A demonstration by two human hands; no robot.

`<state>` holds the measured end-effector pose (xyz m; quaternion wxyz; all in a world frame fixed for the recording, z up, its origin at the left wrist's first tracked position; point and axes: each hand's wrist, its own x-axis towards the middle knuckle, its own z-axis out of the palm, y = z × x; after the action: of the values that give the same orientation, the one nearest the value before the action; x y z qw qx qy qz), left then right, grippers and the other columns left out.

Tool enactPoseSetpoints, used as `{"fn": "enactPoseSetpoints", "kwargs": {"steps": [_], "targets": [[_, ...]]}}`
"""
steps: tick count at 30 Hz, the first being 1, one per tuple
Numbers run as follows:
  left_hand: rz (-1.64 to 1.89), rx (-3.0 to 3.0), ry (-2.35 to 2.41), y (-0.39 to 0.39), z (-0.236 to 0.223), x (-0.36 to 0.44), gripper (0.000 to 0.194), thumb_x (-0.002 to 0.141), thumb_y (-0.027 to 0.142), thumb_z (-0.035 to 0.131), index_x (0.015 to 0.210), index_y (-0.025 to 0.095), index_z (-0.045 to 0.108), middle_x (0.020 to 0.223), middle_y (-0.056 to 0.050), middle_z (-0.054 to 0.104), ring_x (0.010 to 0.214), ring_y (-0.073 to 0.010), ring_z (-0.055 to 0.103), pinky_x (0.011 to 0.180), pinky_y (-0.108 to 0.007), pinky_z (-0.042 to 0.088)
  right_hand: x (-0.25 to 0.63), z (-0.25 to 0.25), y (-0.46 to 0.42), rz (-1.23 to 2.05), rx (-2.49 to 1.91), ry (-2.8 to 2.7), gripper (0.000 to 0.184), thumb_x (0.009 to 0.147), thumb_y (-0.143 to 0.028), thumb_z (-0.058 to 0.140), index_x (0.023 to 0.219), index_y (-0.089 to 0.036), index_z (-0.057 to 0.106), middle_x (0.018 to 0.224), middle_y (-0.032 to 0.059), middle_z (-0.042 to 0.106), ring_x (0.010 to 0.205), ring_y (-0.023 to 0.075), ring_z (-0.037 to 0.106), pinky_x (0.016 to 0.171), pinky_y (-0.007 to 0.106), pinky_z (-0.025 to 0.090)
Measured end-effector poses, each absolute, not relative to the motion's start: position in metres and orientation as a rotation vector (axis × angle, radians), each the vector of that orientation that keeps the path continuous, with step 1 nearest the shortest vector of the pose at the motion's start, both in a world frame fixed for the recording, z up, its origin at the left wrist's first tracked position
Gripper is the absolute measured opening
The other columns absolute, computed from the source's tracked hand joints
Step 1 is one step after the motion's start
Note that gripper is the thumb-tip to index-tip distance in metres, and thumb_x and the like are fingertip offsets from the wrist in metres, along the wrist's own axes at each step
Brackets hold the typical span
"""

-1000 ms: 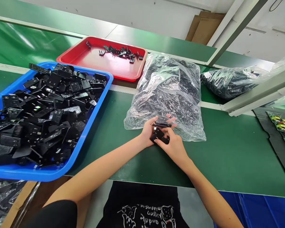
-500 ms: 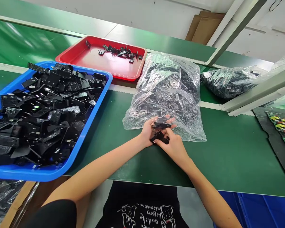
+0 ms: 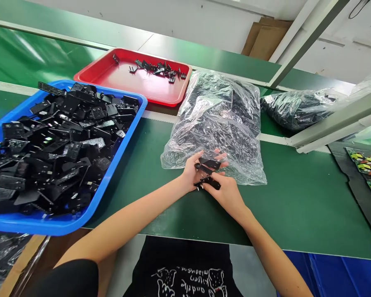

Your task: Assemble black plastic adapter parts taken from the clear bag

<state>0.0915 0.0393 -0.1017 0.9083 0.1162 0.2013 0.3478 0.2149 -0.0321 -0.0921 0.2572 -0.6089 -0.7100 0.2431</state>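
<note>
My left hand (image 3: 190, 171) is turned palm up, its fingers curled loosely around flat black plastic pieces (image 3: 211, 163). Just below them, my right hand (image 3: 228, 192) pinches a small black part with metal pins (image 3: 212, 182) between thumb and fingers. The near end of that part lies over the heel of my left palm, and its pins point down and toward me. Both hands are above the table at the near edge of a clear plastic bag (image 3: 216, 119) full of black parts.
A blue tray (image 3: 117, 159) heaped with black plastic parts stands on the left. Behind it is a red tray (image 3: 106, 68) with several small pinned pieces. Another filled bag (image 3: 297, 107) lies beside a metal post (image 3: 309, 39). Circuit boards (image 3: 366, 165) rest at the far right.
The black pieces in my left palm have shifted and fanned apart, so two now show. The part in my right fingers has turned, and its metal pins have come into view.
</note>
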Motion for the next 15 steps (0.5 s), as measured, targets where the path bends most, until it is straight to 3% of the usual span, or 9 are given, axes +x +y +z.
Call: {"fn": "enactPoseSetpoints", "kwargs": {"steps": [5, 8, 11, 15], "targets": [[0.701, 0.108, 0.411, 0.040, -0.103, 0.094, 0.042, 0.093, 0.038, 0.037, 0.115, 0.013, 0.061, 0.125, -0.013, 0.064, 0.097, -0.0291, 0.068, 0.085, -0.043, 0.050, 0.221, -0.094, -0.029, 0.535, -1.347, -1.969, 0.013, 0.083, -0.027, 0.058, 0.082, -0.021, 0.069, 0.076, 0.0015, 0.074, 0.064, 0.0168, 0.067, 0.062, 0.025, 0.049], [0.712, 0.095, 0.383, 0.037, -0.105, 0.093, 0.041, 0.091, 0.037, 0.037, 0.114, 0.011, 0.060, 0.118, -0.014, 0.067, 0.093, -0.0277, 0.068, 0.084, -0.041, 0.050, 0.221, -0.094, -0.032, 0.375, -1.247, -1.949, 0.013, 0.083, -0.023, 0.054, 0.078, -0.021, 0.066, 0.072, 0.0006, 0.073, 0.062, 0.0163, 0.068, 0.060, 0.024, 0.053], [0.705, 0.091, 0.340, 0.035, -0.112, 0.094, 0.042, 0.089, 0.036, 0.036, 0.111, 0.010, 0.060, 0.110, -0.017, 0.068, 0.086, -0.0291, 0.069, 0.080, -0.043, 0.049, 0.225, -0.090, -0.041, 0.127, -1.234, -1.918, 0.012, 0.082, -0.019, 0.053, 0.081, -0.022, 0.064, 0.070, 0.0001, 0.072, 0.057, 0.0168, 0.067, 0.054, 0.025, 0.054], [0.676, 0.071, 0.272, 0.039, -0.125, 0.100, 0.042, 0.086, 0.035, 0.036, 0.106, 0.008, 0.060, 0.100, -0.017, 0.069, 0.079, -0.0295, 0.067, 0.077, -0.045, 0.046, 0.232, -0.072, -0.045, -0.341, -0.879, -2.128, 0.023, 0.079, -0.014, 0.061, 0.097, -0.027, 0.066, 0.068, 0.0016, 0.068, 0.061, 0.0206, 0.066, 0.060, 0.035, 0.055]]}}
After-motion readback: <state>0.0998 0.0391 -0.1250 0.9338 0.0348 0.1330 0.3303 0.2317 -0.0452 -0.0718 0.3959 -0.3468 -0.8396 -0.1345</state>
